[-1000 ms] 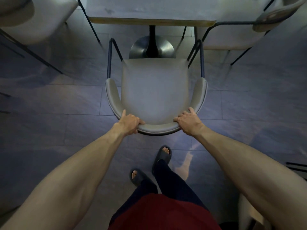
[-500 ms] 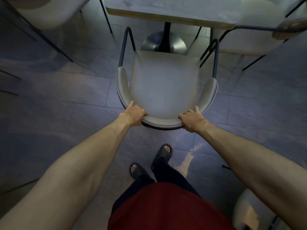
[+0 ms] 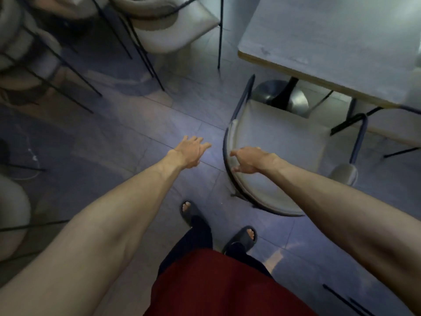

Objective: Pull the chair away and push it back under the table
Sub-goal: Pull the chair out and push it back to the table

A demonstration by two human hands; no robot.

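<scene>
Grey padded upholstery covered the chair (image 3: 280,142), which stood on the tiled floor at the right, seat front near the worktop (image 3: 330,42) edge. Its thin metal legs suggested a light, stiff frame, likely easy to slide. The curved backrest (image 3: 268,201) seemed the best hold. Both hands held nothing: the left hand (image 3: 190,152) was apart from the chair, and the right hand (image 3: 252,159) was loose-fingered at the backrest rim, contact unclear.

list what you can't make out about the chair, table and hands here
All head view.
1. Whether the right hand touches the chair or hovers over it: angle and blur hide contact.
2. Chair's back, right part: behind the right forearm.
3. Table: cut off by the top and right edges.
4. Other chairs, upper left: smeared by motion blur.
</scene>
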